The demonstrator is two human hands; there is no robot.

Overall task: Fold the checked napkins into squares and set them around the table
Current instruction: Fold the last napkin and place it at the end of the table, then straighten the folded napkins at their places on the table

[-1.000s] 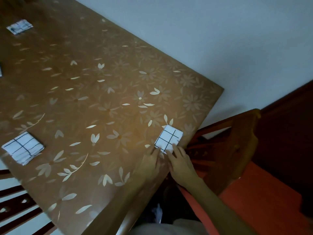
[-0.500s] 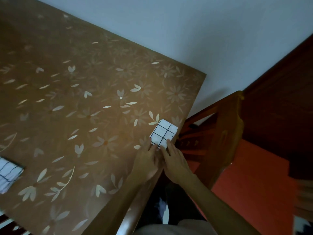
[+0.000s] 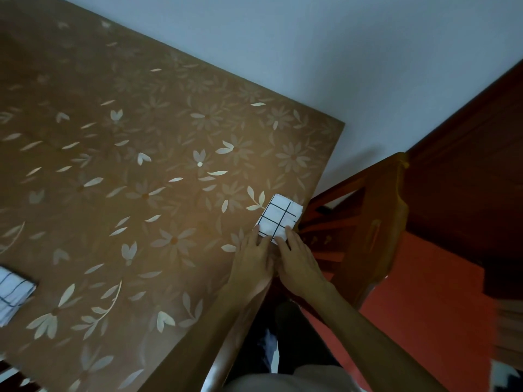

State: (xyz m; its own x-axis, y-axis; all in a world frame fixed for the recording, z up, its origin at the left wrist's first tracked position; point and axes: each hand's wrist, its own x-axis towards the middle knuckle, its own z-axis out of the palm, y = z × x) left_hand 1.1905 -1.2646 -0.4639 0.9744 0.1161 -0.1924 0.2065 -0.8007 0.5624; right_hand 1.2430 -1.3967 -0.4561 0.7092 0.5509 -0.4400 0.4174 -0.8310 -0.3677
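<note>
Two hands (left hand (image 3: pixel 252 260), right hand (image 3: pixel 300 263)) pressed flat on napkin (image 3: pixel 279 219) at tabletop (image 3: pixel 93 222) near edge; cloth prob. light, limp; to be pinched at fold.

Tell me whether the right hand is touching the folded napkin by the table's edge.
Touching. In the head view the right hand lays its fingers on the napkin, overlapping its near edge.

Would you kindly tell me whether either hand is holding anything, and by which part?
Nothing is gripped. The left hand and right hand lie flat, straight fingertips pressing the near edge of the folded checked napkin on the table.
</note>
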